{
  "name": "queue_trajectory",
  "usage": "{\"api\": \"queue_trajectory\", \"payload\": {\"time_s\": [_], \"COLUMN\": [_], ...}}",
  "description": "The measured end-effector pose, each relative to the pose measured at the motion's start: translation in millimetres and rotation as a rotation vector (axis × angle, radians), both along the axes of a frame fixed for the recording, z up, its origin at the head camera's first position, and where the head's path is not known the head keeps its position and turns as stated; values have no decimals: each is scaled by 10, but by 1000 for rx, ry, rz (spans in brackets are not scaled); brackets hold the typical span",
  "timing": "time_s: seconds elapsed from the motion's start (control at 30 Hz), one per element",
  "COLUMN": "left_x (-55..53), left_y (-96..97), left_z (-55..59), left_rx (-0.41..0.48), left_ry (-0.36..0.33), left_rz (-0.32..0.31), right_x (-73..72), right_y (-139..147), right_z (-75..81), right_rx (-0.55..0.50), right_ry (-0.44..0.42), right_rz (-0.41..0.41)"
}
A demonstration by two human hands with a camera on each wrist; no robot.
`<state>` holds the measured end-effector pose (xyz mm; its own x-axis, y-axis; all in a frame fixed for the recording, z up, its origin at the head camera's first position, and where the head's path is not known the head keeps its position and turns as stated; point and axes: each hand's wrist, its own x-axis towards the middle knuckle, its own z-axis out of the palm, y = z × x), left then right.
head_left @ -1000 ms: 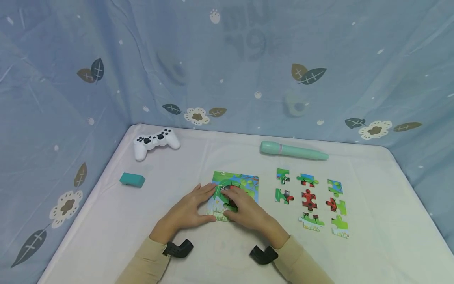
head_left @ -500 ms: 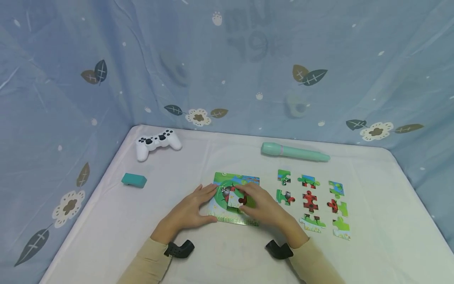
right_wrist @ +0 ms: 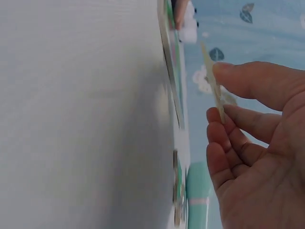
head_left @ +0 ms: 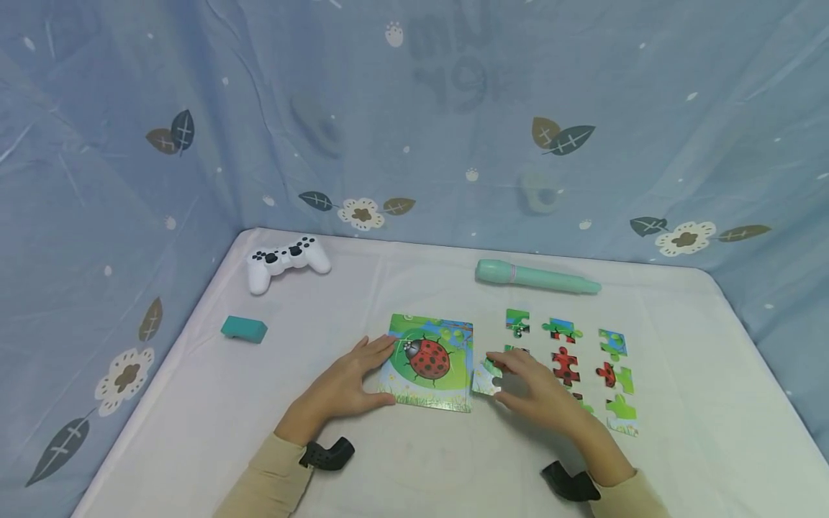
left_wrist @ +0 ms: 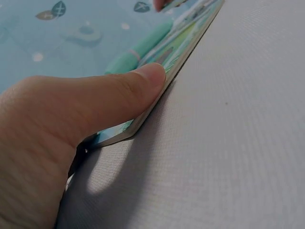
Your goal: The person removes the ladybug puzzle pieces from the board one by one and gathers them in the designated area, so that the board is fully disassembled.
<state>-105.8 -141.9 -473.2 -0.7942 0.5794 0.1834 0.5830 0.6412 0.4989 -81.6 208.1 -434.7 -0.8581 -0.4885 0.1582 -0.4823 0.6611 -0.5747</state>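
A square ladybug picture board (head_left: pixel 447 394) lies on the table in the middle of the head view. My left hand (head_left: pixel 346 381) rests against its left side, fingers fairly straight, and in the left wrist view the thumb (left_wrist: pixel 150 76) lies on the board's edge. To the right of the board, my right hand (head_left: pixel 547 396) pinches a puzzle piece (head_left: pixel 483 378) with grass and white flowers on it. The right wrist view shows that piece (right_wrist: pixel 213 78) edge-on between thumb and fingers, raised off the table.
Loose puzzle pieces, among them a red one (head_left: pixel 565 365) and a grassy one (head_left: pixel 622 417), lie in rows at right, some partly behind my right hand. A green microphone-like stick (head_left: pixel 537 277) is behind them. A white game controller (head_left: pixel 285 260) and teal block (head_left: pixel 244 329) sit at left.
My right hand has moved from over the board to its right side, carrying the puzzle piece. The ladybug picture is now uncovered. My left hand has stayed at the board.
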Motion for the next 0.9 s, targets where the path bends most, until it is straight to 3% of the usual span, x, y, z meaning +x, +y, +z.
{"api": "queue_trajectory", "payload": {"time_s": [0.3, 0.47, 0.9], "left_x": [-12, -6, 2], "left_y": [-25, -32, -34], "left_z": [16, 10, 55], "left_rx": [-4, -1, -9], "left_ry": [5, -5, -19], "left_rz": [-2, 0, 4], "right_x": [127, 154, 184], "right_y": [271, 304, 314], "right_z": [-75, -66, -62], "right_rx": [17, 95, 116], "right_ry": [-13, -44, -63], "right_rz": [-23, -35, -46]}}
